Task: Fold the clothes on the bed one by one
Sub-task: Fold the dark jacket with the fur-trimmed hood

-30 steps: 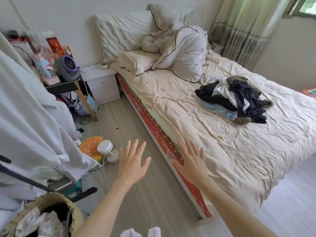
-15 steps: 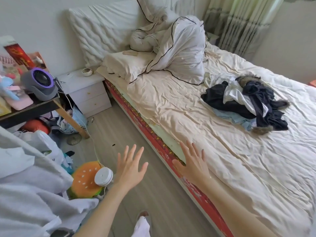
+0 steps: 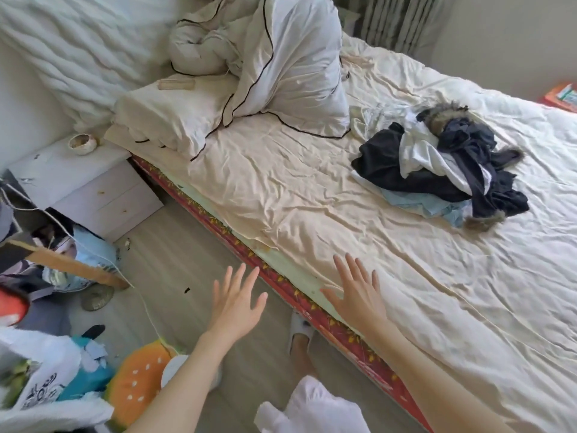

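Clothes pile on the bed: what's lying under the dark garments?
Under the dark garments a light blue garment pokes out at the near edge, and a white garment lies tangled among them. How far the blue one extends underneath is hidden.

A white nightstand point(image 3: 90, 185) stands on pale wood floor point(image 3: 175, 260) beside white wall point(image 3: 18, 98).
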`<action>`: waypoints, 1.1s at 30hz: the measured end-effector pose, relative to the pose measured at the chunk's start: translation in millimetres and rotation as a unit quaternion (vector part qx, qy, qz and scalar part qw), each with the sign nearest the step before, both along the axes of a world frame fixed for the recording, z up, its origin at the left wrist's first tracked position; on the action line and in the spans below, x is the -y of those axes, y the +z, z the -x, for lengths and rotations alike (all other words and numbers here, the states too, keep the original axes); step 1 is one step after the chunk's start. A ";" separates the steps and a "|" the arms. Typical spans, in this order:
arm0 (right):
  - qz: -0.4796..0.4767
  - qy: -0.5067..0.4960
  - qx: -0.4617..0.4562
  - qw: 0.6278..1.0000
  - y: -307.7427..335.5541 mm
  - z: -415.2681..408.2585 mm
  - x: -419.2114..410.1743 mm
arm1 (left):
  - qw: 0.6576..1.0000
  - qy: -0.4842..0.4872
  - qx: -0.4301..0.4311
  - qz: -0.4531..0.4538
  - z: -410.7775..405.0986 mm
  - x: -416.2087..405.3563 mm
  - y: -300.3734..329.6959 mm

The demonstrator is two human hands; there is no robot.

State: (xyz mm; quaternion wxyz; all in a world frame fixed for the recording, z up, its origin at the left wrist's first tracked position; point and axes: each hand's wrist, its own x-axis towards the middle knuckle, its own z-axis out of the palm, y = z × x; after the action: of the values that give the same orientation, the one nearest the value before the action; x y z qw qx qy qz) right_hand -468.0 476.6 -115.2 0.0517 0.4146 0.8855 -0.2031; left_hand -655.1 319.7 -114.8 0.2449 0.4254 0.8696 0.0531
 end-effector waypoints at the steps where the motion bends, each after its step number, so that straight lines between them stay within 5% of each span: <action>1: 0.004 -0.005 0.005 1.000 -5.5 7.9 -14.2 | 1.000 -0.008 -0.002 0.006 10.5 -15.7 -3.6; 21: 0.030 -0.160 0.076 0.984 -96.7 74.2 -301.8 | 0.977 -0.202 0.029 0.054 112.0 -353.9 -115.3; 26: -0.064 -0.215 0.049 0.973 -139.8 66.8 -388.9 | 0.969 -0.239 0.015 0.067 115.2 -429.4 -182.7; 33: -0.212 -0.286 0.043 0.933 -179.6 62.4 -493.1 | 0.940 -0.279 0.028 0.193 109.8 -494.0 -264.1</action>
State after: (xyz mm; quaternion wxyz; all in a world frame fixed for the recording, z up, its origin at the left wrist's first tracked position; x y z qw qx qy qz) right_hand -530.4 969.7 -294.8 -0.0595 0.6600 0.7489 0.0015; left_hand -764.9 813.7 -379.0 0.3516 0.5936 0.7025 -0.1747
